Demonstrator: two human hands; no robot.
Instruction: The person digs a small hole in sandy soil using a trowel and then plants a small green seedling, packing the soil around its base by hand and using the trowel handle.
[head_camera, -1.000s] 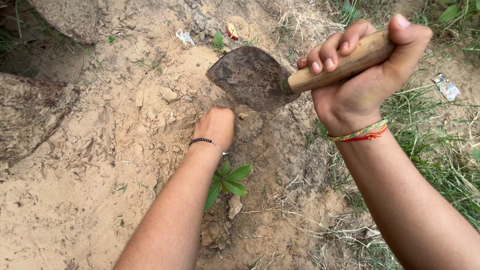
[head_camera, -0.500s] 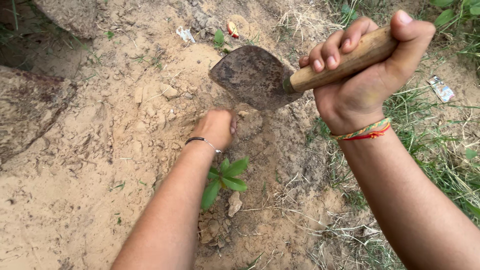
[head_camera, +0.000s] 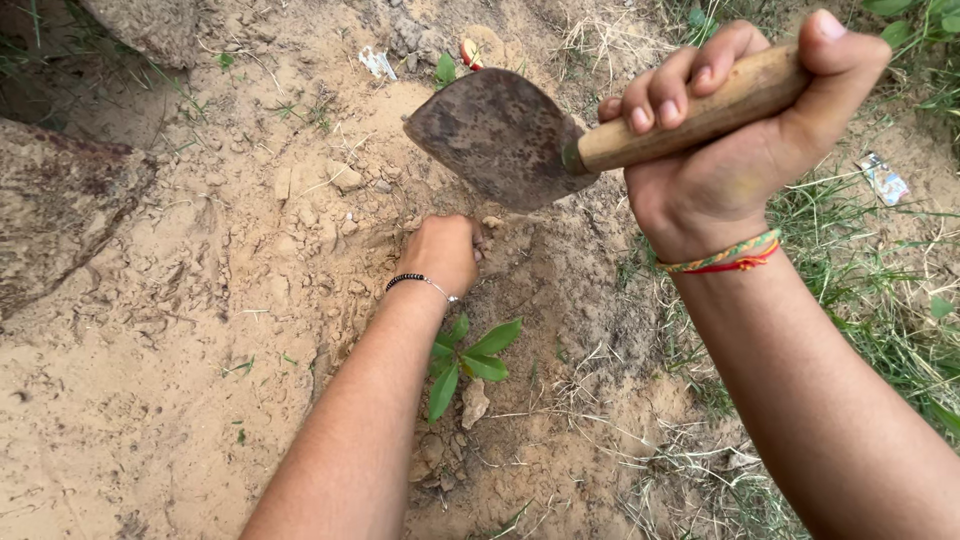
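The right hand (head_camera: 735, 130) is wrapped tight around the round, light brown wooden handle (head_camera: 690, 105) of a small digging tool. All the fingers curl over the top and the thumb sticks up on the far side, so the tool cannot slip. The tool's flat, rusty, dark metal blade (head_camera: 495, 135) is shaped like a wide leaf. It hangs in the air above the ground, with its sharp edge tipped down toward the dirt. It is lifted clear of the other hand, not touching it.

The left hand (head_camera: 442, 253) is down on the dry, sandy brown soil (head_camera: 200, 380), just under the blade. It looks curled into the loose dirt, pressing or scooping it, but the fingers are tucked away from view, so I cannot tell if they hold anything. A thin black bead bracelet (head_camera: 418, 282) sits on that wrist. A bright band of orange, green and red threads (head_camera: 722, 256) sits on the right wrist.

A little green plant with a few pointed leaves (head_camera: 470, 360) grows right beside the left arm, close to the hand. A pale small stone (head_camera: 474, 402) lies next to it.

A big dark rock (head_camera: 60, 210) sits at the left. Green grass (head_camera: 880, 330) grows on the right, and small bits of litter (head_camera: 884, 178) lie in it.
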